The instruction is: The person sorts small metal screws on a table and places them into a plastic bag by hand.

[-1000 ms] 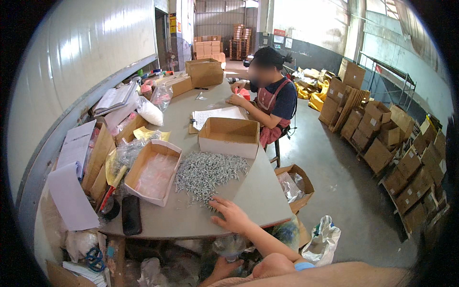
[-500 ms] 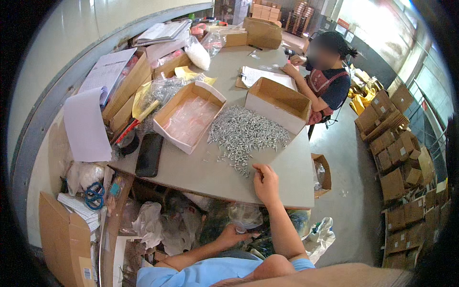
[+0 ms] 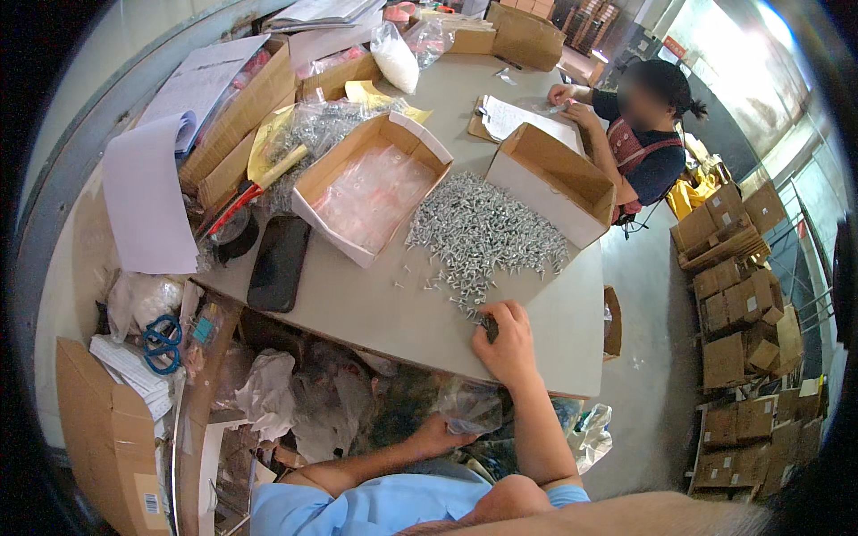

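Observation:
A broad heap of small silver screws [image 3: 483, 228] lies on the grey table [image 3: 375, 330]. At the heap's near tip is my right hand [image 3: 508, 344], its thumb and fingers curled together around a few screws; the fingertips are partly hidden. Below the table's front edge, my left hand [image 3: 440, 435] grips a clear plastic bag [image 3: 472, 406]; what the bag contains cannot be made out. Left of the heap stands an open white carton [image 3: 331, 241] with flat clear plastic bags [image 3: 375, 192] in it. Behind the heap, a second open carton [image 3: 545, 192] shows a bare inside wall.
A black phone [image 3: 279, 265] lies near the table's left front corner, by a roll of dark tape [image 3: 237, 239]. Papers and bagged parts crowd the left side. Across the table sits another person [image 3: 639, 152] beside a clipboard [image 3: 527, 125]. Stacked cardboard boxes [image 3: 733, 295] line the right.
My right hand has closed its fingers at the heap's near tip. My left hand still has the bag. The whole view has shifted slightly, and the other person's hands have moved closer together.

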A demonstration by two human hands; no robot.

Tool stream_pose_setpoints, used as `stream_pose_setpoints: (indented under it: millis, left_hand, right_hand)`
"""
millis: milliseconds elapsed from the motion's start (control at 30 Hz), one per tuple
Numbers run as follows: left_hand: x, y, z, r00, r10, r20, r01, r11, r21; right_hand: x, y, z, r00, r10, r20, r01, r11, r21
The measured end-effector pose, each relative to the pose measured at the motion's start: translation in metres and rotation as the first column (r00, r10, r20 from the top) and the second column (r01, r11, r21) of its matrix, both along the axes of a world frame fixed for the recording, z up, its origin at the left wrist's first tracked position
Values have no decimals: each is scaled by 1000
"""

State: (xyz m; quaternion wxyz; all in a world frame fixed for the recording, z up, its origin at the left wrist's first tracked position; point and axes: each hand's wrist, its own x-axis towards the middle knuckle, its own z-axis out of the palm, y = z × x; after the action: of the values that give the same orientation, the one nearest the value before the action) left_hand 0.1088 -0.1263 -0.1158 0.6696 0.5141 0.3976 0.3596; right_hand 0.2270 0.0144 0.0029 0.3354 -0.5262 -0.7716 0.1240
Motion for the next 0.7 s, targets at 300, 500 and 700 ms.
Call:
stream_pose_setpoints:
  millis: [300, 500, 700]
  left_hand:
    - [-2, 0, -15, 999, -51, -11, 51, 999, -9]
    - [-2, 2, -8, 998, -60, 9, 60, 996, -59]
    - [-1, 4, -7, 994, -76, 73, 82, 993, -84]
  right_hand:
    - [6, -11, 2, 997, -64, 43, 68, 992, -102]
    - [15, -21, 5, 996, -60, 73, 61, 998, -9]
    - [25, -46, 26, 974, 209, 90, -180, 949, -258]
